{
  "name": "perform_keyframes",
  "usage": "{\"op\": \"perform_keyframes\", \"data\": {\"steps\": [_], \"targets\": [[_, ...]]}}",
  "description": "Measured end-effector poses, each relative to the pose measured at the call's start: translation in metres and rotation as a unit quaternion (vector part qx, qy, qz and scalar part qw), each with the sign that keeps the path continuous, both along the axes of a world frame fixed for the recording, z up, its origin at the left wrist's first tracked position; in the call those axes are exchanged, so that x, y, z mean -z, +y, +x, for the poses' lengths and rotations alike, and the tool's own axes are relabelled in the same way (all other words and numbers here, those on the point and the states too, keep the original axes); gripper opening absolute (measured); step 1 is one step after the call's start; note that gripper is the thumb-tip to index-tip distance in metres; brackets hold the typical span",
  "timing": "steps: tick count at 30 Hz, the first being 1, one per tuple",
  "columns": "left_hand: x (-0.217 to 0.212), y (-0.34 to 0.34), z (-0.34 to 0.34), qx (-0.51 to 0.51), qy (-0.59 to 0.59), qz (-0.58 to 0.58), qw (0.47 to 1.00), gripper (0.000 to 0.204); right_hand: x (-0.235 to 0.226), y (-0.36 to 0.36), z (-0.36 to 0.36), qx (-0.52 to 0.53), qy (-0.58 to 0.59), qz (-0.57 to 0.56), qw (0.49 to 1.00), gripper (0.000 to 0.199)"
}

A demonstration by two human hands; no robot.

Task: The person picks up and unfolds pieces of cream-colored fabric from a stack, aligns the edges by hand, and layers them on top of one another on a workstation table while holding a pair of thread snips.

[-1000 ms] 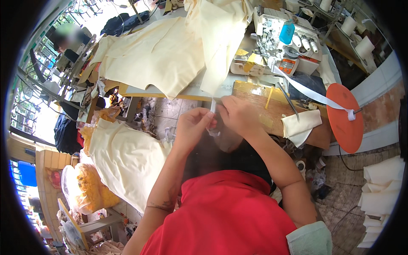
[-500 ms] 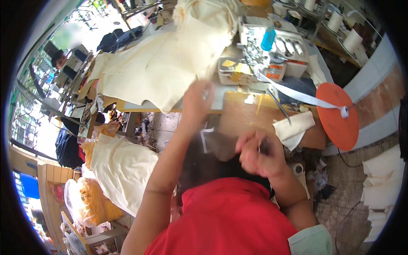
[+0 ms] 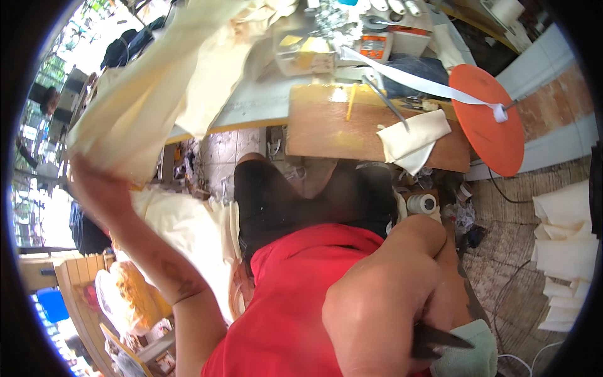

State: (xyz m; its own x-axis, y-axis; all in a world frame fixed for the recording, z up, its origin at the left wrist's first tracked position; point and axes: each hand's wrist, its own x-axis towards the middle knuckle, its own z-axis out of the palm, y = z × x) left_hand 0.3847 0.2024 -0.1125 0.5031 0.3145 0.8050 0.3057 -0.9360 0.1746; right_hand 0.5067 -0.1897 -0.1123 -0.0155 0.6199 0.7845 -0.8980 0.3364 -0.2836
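Observation:
My left hand (image 3: pixel 103 188) is stretched out at the far left, its fingers closed on the edge of a large cream cloth (image 3: pixel 141 94). The cloth hangs lifted and smeared by motion from the sewing table toward that hand. Close to my body at the lower right, my right hand (image 3: pixel 383 295) is curled in front of the red shirt. From its closed fingers sticks a dark pointed blade (image 3: pixel 446 339), which looks like thread snips; the rest of the tool is hidden by the hand.
A brown board (image 3: pixel 314 122) forms the table's near edge, with a folded cream piece (image 3: pixel 414 135) on it. White tape runs to an orange disc (image 3: pixel 487 119) at the right. A thread cone (image 3: pixel 421 203) lies by my leg. Cream cloth (image 3: pixel 182 220) is heaped at left; folded pieces (image 3: pixel 562 226) stand far right.
My left hand has swung left and nearer, pulling the cream cloth across the table. My right hand has drawn back toward my body, lower right. The view has shifted.

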Motion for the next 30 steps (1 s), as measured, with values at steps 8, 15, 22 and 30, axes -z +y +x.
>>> {"op": "perform_keyframes", "data": {"steps": [8, 15, 22, 30], "targets": [[-0.071, -0.078, -0.190, -0.093, -0.189, -0.191, 0.959, 0.040, 0.036, 0.095, 0.090, 0.687, -0.437, -0.222, 0.536, 0.020], [-0.100, -0.098, -0.299, -0.204, -0.164, -0.046, 0.964, 0.045, -0.006, 0.218, 0.099, 0.669, -0.470, -0.034, 0.575, 0.049], [-0.128, -0.085, -0.358, -0.302, -0.228, -0.053, 0.924, 0.043, -0.062, 0.274, 0.056, 0.587, -0.563, 0.032, 0.581, 0.040], [-0.130, -0.061, -0.434, -0.253, -0.215, -0.073, 0.940, 0.043, -0.045, 0.320, -0.009, 0.316, -0.659, -0.019, 0.683, 0.030]]}}
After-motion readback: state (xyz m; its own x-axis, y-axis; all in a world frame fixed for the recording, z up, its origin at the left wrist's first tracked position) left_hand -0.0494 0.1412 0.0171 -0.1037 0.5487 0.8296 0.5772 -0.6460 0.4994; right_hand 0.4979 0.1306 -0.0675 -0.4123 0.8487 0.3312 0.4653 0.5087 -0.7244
